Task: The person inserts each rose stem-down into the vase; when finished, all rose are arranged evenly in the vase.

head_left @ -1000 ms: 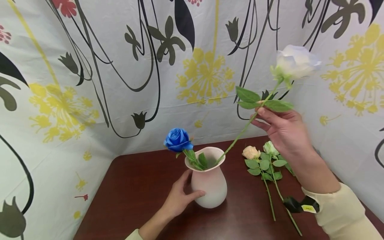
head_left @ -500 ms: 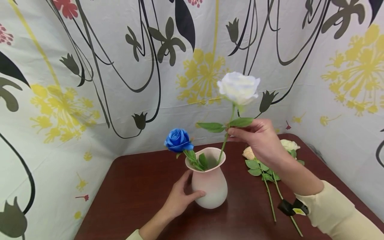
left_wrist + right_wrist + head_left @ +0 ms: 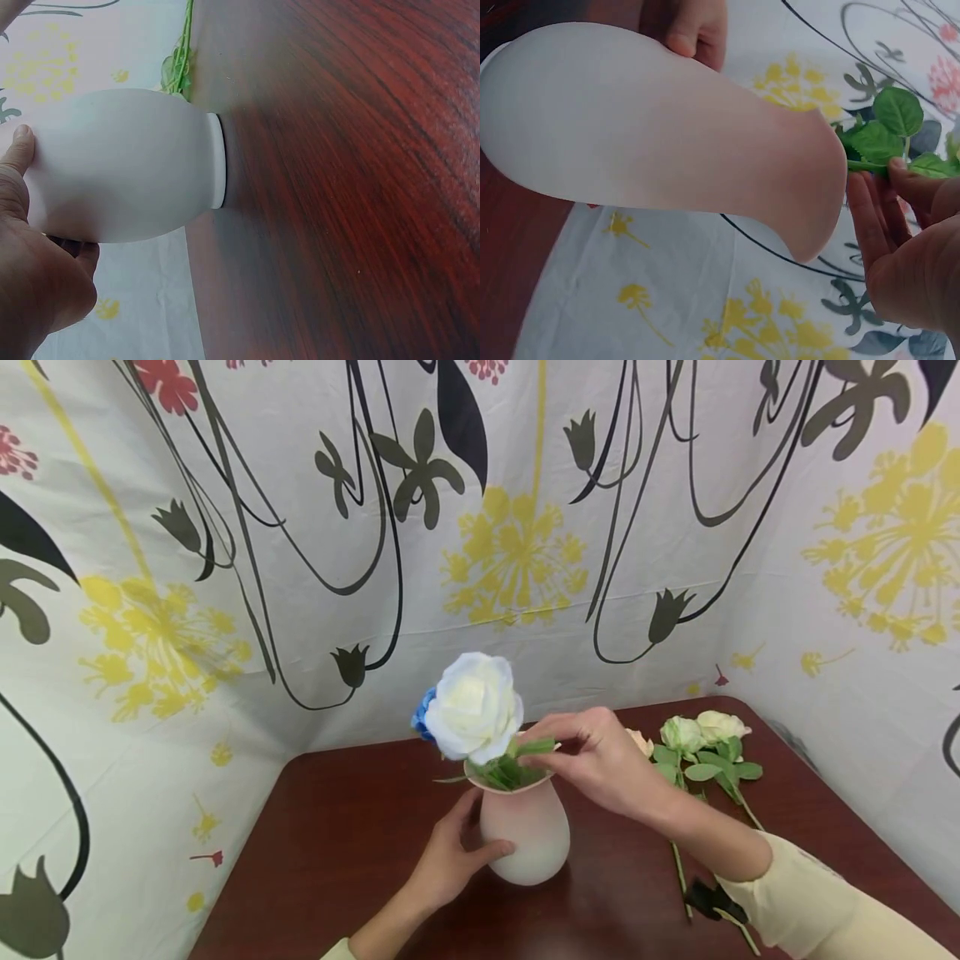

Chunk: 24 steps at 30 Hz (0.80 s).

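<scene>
Vase (image 3: 525, 835) on surface (image 3: 337, 843) is cupped by left hand (image 3: 450, 860); white rose (image 3: 476, 706) stem is pinched at the vase rim by right hand (image 3: 600, 764).

matt vase (image 3: 525, 835), glossy wood table (image 3: 337, 843) — printed cloth (image 3: 225, 568)

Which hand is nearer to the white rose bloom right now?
Right. The right hand pinches the leaves just beside the white rose at the mouth of the vase. The left hand sits lower, gripping the vase's belly.
</scene>
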### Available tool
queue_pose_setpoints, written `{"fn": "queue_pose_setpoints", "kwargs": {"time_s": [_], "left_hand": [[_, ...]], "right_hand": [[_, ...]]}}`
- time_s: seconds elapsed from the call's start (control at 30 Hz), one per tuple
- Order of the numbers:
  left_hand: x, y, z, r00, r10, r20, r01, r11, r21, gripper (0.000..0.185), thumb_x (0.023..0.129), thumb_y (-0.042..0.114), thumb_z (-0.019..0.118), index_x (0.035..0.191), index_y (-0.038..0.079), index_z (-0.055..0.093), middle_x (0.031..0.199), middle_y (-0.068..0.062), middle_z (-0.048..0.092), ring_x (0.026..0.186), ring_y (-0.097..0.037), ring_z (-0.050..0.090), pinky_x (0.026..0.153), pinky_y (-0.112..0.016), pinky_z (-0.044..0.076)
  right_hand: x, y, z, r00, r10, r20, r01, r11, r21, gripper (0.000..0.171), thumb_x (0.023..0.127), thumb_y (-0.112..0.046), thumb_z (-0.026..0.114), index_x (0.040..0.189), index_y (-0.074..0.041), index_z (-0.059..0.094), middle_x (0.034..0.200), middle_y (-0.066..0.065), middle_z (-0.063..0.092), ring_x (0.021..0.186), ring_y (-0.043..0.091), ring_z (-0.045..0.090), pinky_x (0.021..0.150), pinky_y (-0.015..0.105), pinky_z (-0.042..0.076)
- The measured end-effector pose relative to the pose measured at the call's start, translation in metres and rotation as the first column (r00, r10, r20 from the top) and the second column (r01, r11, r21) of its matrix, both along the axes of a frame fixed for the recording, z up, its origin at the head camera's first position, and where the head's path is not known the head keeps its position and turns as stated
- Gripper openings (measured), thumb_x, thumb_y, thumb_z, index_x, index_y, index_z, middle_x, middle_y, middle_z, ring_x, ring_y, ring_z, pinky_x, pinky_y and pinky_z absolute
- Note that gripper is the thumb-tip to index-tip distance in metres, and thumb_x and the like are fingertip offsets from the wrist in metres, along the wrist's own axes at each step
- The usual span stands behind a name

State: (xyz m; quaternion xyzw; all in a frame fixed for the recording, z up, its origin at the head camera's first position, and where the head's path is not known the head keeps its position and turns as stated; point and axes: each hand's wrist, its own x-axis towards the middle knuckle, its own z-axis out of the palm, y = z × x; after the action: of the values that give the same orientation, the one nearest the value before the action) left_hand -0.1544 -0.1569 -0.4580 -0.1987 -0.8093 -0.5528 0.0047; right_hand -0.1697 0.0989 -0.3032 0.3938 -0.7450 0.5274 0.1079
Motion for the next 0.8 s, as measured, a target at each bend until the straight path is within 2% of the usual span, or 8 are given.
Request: {"fn": "queue_pose_setpoints", "kwargs": {"time_s": [0.13,0.23,0.4,0.47,0.5,0.57,0.67,0.8], "left_hand": [[0.001,0.000,0.000,1.000,-0.012,-0.018,0.013,1.000,0.005,0.081,0.093,0.035,0.085,0.160,0.038,0.040,0.156,0.011,0.052,0.142,-0.016,0.051,0.113,-0.043,0.047],[0.001,0.000,0.000,0.999,-0.018,-0.031,0.019,1.000,0.013,0.083,0.092,0.032,0.086,0.161,0.039,0.040,0.158,0.011,0.051,0.143,-0.017,0.051,0.114,-0.044,0.047],[0.002,0.000,0.000,1.000,-0.016,-0.024,0.017,1.000,0.007,0.079,0.093,0.032,0.085,0.159,0.039,0.042,0.156,0.012,0.052,0.142,-0.016,0.051,0.113,-0.042,0.047],[0.002,0.000,-0.001,1.000,-0.016,-0.024,0.016,1.000,-0.001,0.075,0.094,0.034,0.085,0.157,0.038,0.044,0.153,0.012,0.055,0.140,-0.015,0.053,0.112,-0.041,0.048],[0.002,0.000,-0.001,1.000,-0.017,-0.026,0.017,1.000,-0.001,0.074,0.093,0.034,0.085,0.156,0.037,0.046,0.152,0.012,0.056,0.139,-0.015,0.054,0.112,-0.041,0.048],[0.001,0.000,-0.002,0.999,-0.018,-0.033,0.017,1.000,-0.003,0.072,0.093,0.035,0.085,0.154,0.036,0.048,0.149,0.011,0.058,0.136,-0.016,0.056,0.110,-0.040,0.050],[0.000,0.000,-0.002,0.999,-0.020,-0.041,0.020,1.000,0.001,0.072,0.093,0.034,0.085,0.154,0.034,0.048,0.148,0.009,0.059,0.136,-0.017,0.057,0.110,-0.039,0.050],[0.000,0.000,-0.002,0.999,-0.020,-0.028,0.020,1.000,0.009,0.074,0.093,0.034,0.085,0.156,0.035,0.047,0.150,0.009,0.058,0.137,-0.017,0.056,0.111,-0.040,0.049]], "right_hand": [[0.004,-0.007,-0.006,0.997,-0.025,-0.075,0.029,0.998,0.048,0.029,0.090,0.009,0.078,0.102,-0.016,0.086,0.103,-0.005,0.080,0.098,0.016,0.076,0.072,0.029,0.062],[0.005,-0.012,-0.010,0.990,-0.030,-0.139,0.047,0.992,0.119,0.026,0.090,0.006,0.079,0.099,-0.017,0.086,0.103,-0.005,0.080,0.094,0.014,0.076,0.068,0.029,0.062],[0.005,-0.017,-0.011,0.940,-0.028,-0.340,0.152,0.926,0.345,0.013,0.090,-0.007,0.086,0.100,-0.016,0.086,0.106,-0.005,0.078,0.097,0.014,0.071,0.075,0.032,0.061],[0.006,-0.016,-0.011,0.918,-0.037,-0.395,0.205,0.897,0.392,0.012,0.090,-0.011,0.086,0.102,-0.015,0.086,0.109,-0.002,0.077,0.101,0.017,0.068,0.079,0.033,0.060],[0.007,-0.016,-0.012,0.917,-0.047,-0.397,0.216,0.894,0.394,0.013,0.091,-0.011,0.086,0.104,-0.014,0.085,0.112,0.000,0.077,0.101,0.018,0.068,0.078,0.033,0.060],[0.008,-0.016,-0.013,0.921,-0.078,-0.380,0.230,0.900,0.371,0.013,0.092,-0.013,0.086,0.105,-0.014,0.085,0.112,0.000,0.076,0.102,0.018,0.067,0.077,0.032,0.059],[0.007,-0.018,-0.015,0.936,-0.111,-0.334,0.213,0.934,0.288,0.010,0.093,-0.012,0.084,0.102,-0.013,0.084,0.108,-0.001,0.077,0.098,0.015,0.069,0.072,0.029,0.059],[0.003,-0.021,-0.016,0.953,-0.106,-0.284,0.166,0.966,0.198,0.007,0.092,-0.010,0.084,0.098,-0.014,0.083,0.099,-0.006,0.078,0.090,0.009,0.070,0.066,0.028,0.059]]}}
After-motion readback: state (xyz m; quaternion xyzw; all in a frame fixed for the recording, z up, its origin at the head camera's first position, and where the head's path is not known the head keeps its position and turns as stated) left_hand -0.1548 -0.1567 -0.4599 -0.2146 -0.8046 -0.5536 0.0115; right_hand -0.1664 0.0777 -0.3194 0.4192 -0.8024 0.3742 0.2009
